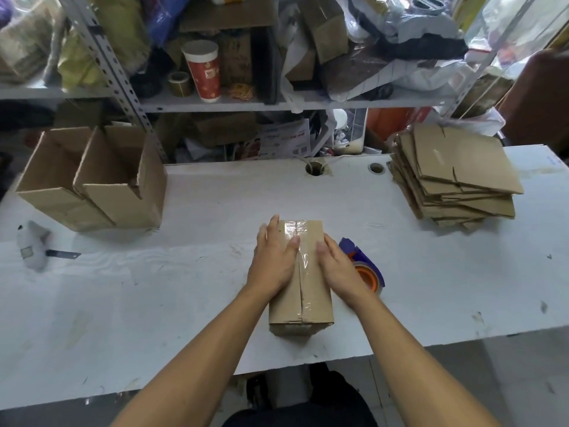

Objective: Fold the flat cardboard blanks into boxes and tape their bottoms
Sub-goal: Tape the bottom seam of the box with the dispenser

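The small brown cardboard box [300,278] lies on the white surface [184,272] directly beneath both hands, bottom up, its long axis running away from the person. The left hand [275,257] and right hand [337,265] lie flat with fingers spread, one on each side of the clear tape strip [300,260] along the centre seam. An orange-and-blue tape dispenser [365,266] sits just beside the right hand.
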